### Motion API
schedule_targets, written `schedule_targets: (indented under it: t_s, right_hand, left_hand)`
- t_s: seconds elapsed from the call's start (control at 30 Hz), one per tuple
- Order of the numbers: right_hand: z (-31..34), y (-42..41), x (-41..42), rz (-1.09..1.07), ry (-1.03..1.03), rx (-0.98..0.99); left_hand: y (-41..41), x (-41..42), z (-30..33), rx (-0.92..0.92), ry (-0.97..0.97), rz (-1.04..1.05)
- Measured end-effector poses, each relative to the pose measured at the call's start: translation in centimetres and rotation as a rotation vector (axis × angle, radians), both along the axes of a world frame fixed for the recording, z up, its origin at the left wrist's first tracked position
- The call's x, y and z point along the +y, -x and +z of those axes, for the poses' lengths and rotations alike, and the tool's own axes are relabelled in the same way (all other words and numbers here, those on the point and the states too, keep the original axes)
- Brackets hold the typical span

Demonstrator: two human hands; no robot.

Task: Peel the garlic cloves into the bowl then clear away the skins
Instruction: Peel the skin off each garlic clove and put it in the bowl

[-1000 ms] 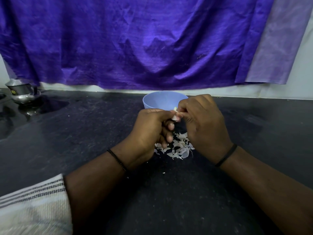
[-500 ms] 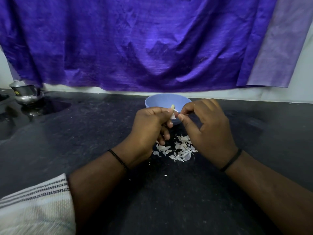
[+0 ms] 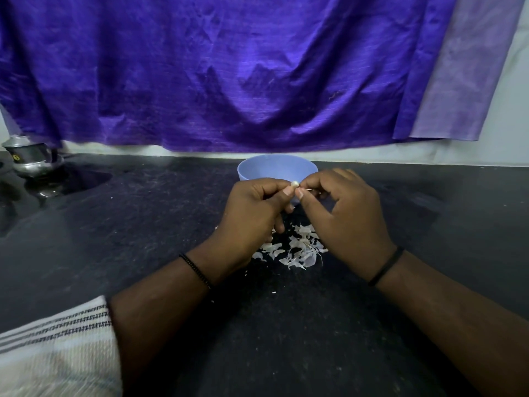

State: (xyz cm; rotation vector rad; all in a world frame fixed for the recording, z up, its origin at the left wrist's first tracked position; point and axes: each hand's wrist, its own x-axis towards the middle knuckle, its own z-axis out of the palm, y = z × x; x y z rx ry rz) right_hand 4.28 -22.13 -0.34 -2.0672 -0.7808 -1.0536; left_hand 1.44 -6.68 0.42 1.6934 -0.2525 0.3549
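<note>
Small white garlic clove [image 3: 294, 184] is pinched by left hand [image 3: 252, 216] and right hand [image 3: 343, 213], just in front of the round light-blue plastic bowl [image 3: 277, 168]. Thin papery white skins [image 3: 294, 249] lie heaped on the speckled black stone counter [image 3: 143, 224] before the bowl, wrinkled purple cloth [image 3: 229, 70] behind it.

Dark speckled stone countertop [image 3: 143, 224] beneath a white wall [image 3: 512, 110], which is largely draped in creased purple cloth [image 3: 229, 67] with a paler lilac panel [image 3: 463, 81] at right; light dim, reflecting at far left

The bowl [image 3: 277, 167] stands behind the hands [image 3: 294, 213], the skins [image 3: 294, 249] lie below them on the counter [image 3: 143, 224].
</note>
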Motion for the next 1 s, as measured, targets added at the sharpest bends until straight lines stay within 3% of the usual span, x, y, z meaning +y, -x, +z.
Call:
schedule_targets:
  t_s: [0.27, 1.0]
  right_hand:
    - [0.04, -0.55, -0.6, -0.083, 0.106, -0.106]
    - [-0.01, -0.1, -0.31, -0.024, 0.054, -0.015]
  left_hand:
    - [-0.09, 0.39, 0.19, -0.087, -0.135, 0.1]
    - [-0.45, 0.68, 0.5, -0.015, 0.054, 0.111]
